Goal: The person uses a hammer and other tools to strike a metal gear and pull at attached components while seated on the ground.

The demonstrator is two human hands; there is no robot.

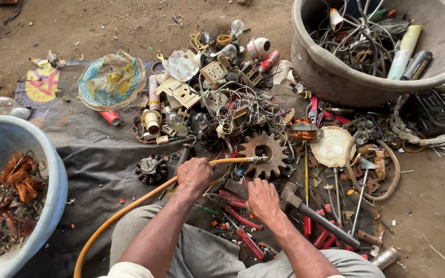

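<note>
— What is your left hand (194,175) doing?

— Its fingers are closed around the orange hose (130,208), which runs from the near edge of the dark cloth (99,154) up to a metal fitting beside the rusty gear (263,150).

— And your right hand (262,200)?

— It rests palm down, just right of the left, fingers curled over the scrap near the hammer (310,213); I cannot tell whether it grips anything. Red-handled pliers (240,231) lie just below it.

— What surrounds them?

— A heap of wires and bulbs mid-cloth, a grey tub (336,72) of cables at the far right corner, and a blue basin (47,175) with copper wire at the left edge.
</note>
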